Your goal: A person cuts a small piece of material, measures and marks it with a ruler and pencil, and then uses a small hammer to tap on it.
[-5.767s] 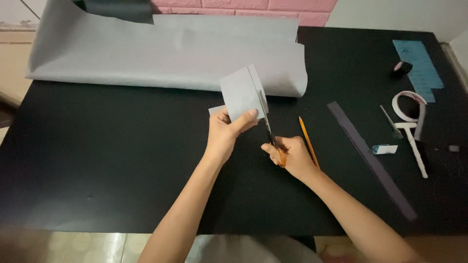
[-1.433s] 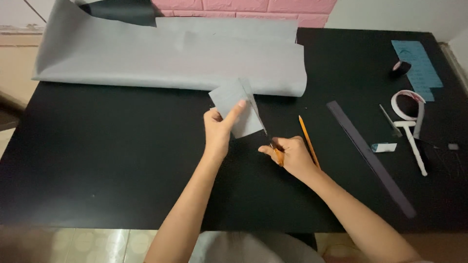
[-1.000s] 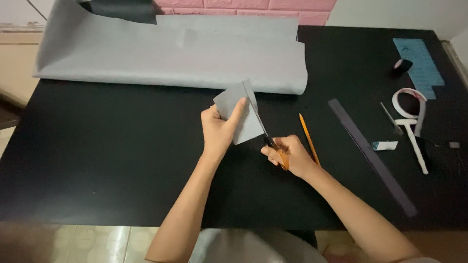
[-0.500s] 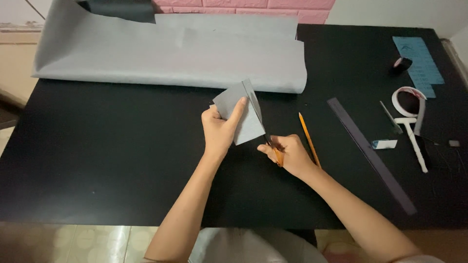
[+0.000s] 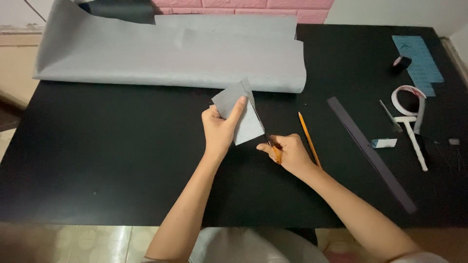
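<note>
My left hand (image 5: 220,127) pinches a small folded piece of grey sheet (image 5: 239,111) and holds it up over the black table (image 5: 112,156). My right hand (image 5: 286,151) grips orange-handled scissors (image 5: 270,146), whose blades run up along the right edge of the grey piece. Both hands are near the middle of the table, just in front of the large grey sheet (image 5: 175,51).
A yellow pencil (image 5: 309,139) lies right of my right hand. Further right lie a long dark ruler (image 5: 370,153), a white strap-like tool (image 5: 412,122), a small white and blue item (image 5: 383,142), a black tape roll (image 5: 401,63) and a blue paper (image 5: 418,63).
The grey piece has turned slightly in my left hand and the scissors have worked along its right edge. Both hands stay in about the same place.
</note>
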